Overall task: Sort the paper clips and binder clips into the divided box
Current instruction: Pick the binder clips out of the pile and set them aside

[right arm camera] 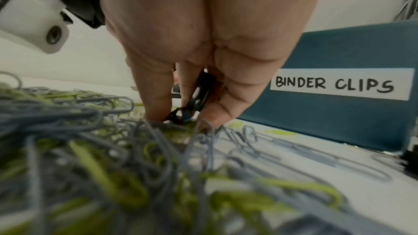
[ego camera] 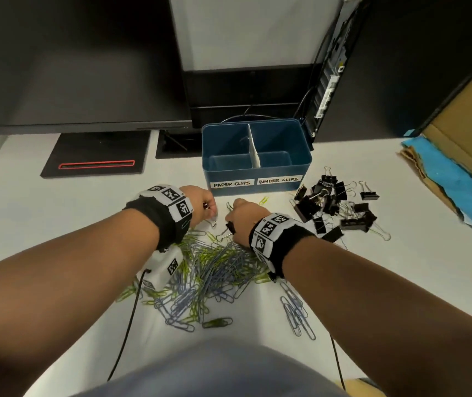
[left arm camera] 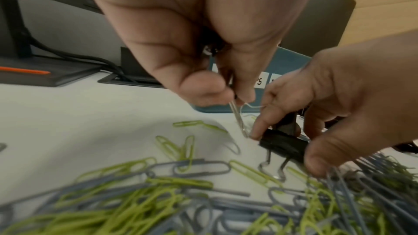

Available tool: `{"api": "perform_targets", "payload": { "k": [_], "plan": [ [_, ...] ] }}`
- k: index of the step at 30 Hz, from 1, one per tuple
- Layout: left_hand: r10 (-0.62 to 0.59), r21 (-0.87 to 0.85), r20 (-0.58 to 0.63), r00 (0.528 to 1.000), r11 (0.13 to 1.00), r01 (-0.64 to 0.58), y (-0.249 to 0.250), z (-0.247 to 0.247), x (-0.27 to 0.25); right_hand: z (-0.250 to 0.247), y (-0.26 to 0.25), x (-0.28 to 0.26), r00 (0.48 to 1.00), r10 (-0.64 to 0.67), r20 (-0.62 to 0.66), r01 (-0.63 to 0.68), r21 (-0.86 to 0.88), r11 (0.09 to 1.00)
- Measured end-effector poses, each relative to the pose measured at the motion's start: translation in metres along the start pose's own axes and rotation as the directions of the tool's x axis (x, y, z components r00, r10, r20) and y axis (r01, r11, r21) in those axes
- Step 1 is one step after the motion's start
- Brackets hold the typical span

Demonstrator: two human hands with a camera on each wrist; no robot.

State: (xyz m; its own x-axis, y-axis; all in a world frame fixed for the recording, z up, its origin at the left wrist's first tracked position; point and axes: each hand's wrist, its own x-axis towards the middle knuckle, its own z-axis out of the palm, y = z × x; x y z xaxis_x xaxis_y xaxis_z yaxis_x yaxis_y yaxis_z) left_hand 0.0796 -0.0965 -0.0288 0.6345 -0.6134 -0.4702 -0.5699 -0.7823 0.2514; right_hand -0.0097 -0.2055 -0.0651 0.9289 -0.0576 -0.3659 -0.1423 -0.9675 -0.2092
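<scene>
A blue divided box [ego camera: 257, 170] stands at the middle back, labelled PAPER CLIPS on the left and BINDER CLIPS [right arm camera: 339, 84] on the right; both halves look empty. Grey and green paper clips [ego camera: 214, 270] lie heaped in front of it. Black binder clips [ego camera: 332, 207] are piled to the right. My left hand [left arm camera: 235, 96] pinches a silver wire clip [left arm camera: 237, 119]; which kind I cannot tell. My right hand [right arm camera: 181, 117] grips a black binder clip [left arm camera: 282, 146] at the heap's far edge. The two hands [ego camera: 220, 216] nearly touch just before the box.
A black monitor base with a red stripe [ego camera: 97, 164] sits at the back left beside a cable slot [ego camera: 177, 144]. An open cardboard box with blue lining [ego camera: 458, 173] fills the right. Cables [ego camera: 131, 310] trail over the white table from my wrists.
</scene>
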Motion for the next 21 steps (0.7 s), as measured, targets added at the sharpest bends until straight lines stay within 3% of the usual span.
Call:
{"api": "perform_targets", "payload": {
  "k": [4, 7, 9, 12, 15, 21],
  "plan": [
    [-0.049, -0.031, -0.015, 0.999, 0.998, 0.049, -0.005, 0.002, -0.003, -0.01, 0.003, -0.003, 0.999, 0.029, -0.015, -0.029, 0.004, 1.0],
    [-0.021, -0.009, -0.048, 0.999, 1.0, 0.021, 0.008, -0.004, -0.003, -0.029, 0.024, -0.026, 0.983, 0.17, -0.064, -0.162, 0.115, 0.98],
    [0.053, -0.027, -0.052, 0.997, 0.998, -0.055, 0.03, -0.009, -0.002, -0.039, 0.054, -0.047, 0.939, 0.337, -0.066, -0.316, 0.216, 0.924],
    [0.181, -0.065, -0.022, 0.983, 0.981, -0.182, 0.076, -0.01, 0.008, -0.048, 0.102, -0.077, 0.816, 0.575, -0.067, -0.533, 0.297, 0.792],
    [0.249, -0.115, 0.016, 0.968, 0.963, -0.246, 0.122, -0.002, 0.02, -0.05, 0.133, -0.089, 0.707, 0.706, -0.052, -0.662, 0.302, 0.686],
    [0.249, -0.212, 0.154, 0.956, 0.954, -0.214, 0.165, 0.019, 0.038, -0.036, 0.152, -0.092, 0.649, 0.759, -0.044, -0.696, 0.368, 0.617]
  ]
}}
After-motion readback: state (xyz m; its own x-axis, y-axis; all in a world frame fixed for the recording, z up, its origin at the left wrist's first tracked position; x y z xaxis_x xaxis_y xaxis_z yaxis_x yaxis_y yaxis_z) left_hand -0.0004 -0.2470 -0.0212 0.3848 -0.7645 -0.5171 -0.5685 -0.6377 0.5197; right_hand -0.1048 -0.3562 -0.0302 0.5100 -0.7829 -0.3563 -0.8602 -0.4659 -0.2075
